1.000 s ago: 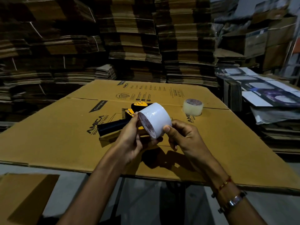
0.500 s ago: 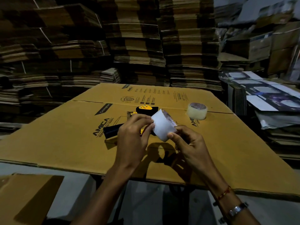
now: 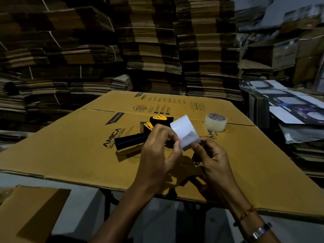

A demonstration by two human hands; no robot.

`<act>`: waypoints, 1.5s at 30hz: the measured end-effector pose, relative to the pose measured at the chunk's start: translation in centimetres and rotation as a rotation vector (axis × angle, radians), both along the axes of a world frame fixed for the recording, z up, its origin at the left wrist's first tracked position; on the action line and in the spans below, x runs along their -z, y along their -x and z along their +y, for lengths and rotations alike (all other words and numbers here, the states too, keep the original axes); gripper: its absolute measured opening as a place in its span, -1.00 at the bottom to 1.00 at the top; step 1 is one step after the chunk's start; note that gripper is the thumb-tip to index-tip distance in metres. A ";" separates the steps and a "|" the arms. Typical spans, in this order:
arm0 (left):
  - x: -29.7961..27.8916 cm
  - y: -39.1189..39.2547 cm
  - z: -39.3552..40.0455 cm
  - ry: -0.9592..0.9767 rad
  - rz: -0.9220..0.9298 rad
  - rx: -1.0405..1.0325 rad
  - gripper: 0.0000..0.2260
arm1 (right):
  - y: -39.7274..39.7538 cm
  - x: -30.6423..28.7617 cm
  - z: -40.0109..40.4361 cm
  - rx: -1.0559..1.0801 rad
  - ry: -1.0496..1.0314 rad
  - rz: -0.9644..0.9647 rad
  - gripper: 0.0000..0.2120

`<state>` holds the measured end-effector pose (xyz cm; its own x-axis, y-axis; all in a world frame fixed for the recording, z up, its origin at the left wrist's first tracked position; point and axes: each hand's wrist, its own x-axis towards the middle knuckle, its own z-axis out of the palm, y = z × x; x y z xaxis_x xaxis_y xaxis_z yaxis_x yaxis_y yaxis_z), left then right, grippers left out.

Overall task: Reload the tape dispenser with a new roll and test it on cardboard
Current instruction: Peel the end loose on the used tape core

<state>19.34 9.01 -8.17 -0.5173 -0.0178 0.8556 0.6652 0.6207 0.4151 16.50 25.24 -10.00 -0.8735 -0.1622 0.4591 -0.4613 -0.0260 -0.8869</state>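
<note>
Gripping the white roll (image 3: 184, 131) between them above the cardboard (image 3: 70, 155), both hands pinch it: left hand (image 3: 157, 151) curled closed, right hand (image 3: 210, 155) likewise. The dispenser (image 3: 138, 137) lies beneath.

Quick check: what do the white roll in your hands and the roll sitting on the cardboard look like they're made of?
White tape roll: glossy white plastic film, judging by the sharp highlight on it. Clear tape roll: translucent, pale plastic film, likely on a printed card core. Cardboard sheet: matte brown corrugated board with printed lettering.
</note>
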 end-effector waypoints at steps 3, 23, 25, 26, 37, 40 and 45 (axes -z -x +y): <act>0.6 0.0 0.0 0.123 0.117 -0.041 -0.88 | -0.2 0.2 0.2 -0.014 0.007 -0.025 -0.87; 2.3 0.2 -0.4 0.283 0.191 -0.105 -0.85 | 1.0 1.8 0.5 0.039 -0.070 -0.027 -0.84; 1.8 0.5 -0.4 0.080 0.051 -0.051 -0.91 | 1.1 1.9 0.4 0.026 -0.128 -0.007 -0.85; 1.6 0.6 -0.3 -0.022 -0.025 -0.019 -0.94 | 1.2 2.0 0.4 0.023 -0.148 -0.006 -0.84; 1.0 2.7 -2.2 -0.200 -0.637 0.239 -0.46 | 1.0 0.8 1.8 0.090 -0.333 0.051 -0.62; 1.3 3.2 -1.2 -0.050 -0.833 0.391 -0.18 | 0.8 0.3 2.3 0.146 -0.389 0.057 -0.58; 1.8 4.7 1.0 -0.158 -0.856 0.530 -0.23 | 1.3 -0.3 4.5 0.216 -0.400 0.080 -0.54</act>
<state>14.64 9.99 -9.93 -0.9287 0.3107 0.2026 0.2799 0.2289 0.9323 15.23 29.73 -9.68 -0.8710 -0.1590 0.4648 -0.4861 0.4153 -0.7689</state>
